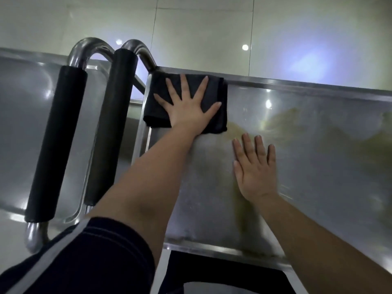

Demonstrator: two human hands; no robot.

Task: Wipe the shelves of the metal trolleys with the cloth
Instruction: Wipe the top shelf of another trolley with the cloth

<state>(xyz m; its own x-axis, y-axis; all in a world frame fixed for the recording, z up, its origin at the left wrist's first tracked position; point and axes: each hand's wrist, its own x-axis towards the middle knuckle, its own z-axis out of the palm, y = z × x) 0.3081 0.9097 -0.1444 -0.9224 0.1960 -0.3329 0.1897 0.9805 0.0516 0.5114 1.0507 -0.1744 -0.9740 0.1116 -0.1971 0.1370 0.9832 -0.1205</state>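
The left hand (188,111) presses the folded black cloth (216,122) into the shelf (318,166) corner, spread fingers (172,88) flat atop it; the right hand (255,172) lies flat beside, fingers together.

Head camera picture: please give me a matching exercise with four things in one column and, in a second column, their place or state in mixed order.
Things
1. cloth
2. left hand
3. right hand
4. handle grips

Places or states
A. flat on the bare metal of the shelf
B. black, folded, in the shelf's far left corner
C. fingers spread, pressing on top of the cloth
D. black, wrapped round the steel bars to the left of the shelf

Pairs: 1-B, 2-C, 3-A, 4-D
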